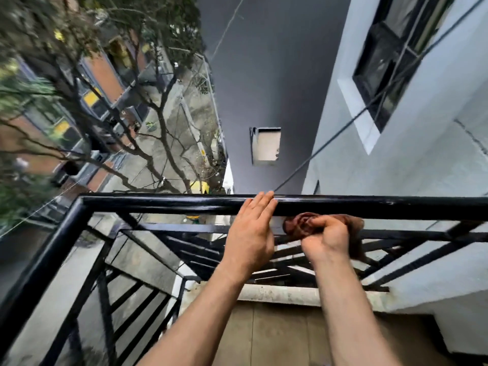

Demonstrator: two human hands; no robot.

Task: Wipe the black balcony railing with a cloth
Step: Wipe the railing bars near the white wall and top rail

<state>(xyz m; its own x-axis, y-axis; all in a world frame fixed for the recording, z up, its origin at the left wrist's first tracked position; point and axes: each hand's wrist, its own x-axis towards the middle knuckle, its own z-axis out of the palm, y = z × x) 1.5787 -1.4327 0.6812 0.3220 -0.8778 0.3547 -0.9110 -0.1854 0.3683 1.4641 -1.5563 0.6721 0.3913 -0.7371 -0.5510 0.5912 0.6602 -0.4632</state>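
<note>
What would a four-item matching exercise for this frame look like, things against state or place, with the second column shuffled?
Column A
1. left hand
2. right hand
3. cloth
4. top rail

Column B
a. black and glossy, runs across the view
b. reddish-brown, bunched just under the top rail
c. fingers straight, lying on the top rail
d. fingers curled round the cloth

Pairs: 1-c, 2-d, 3-b, 4-a
</note>
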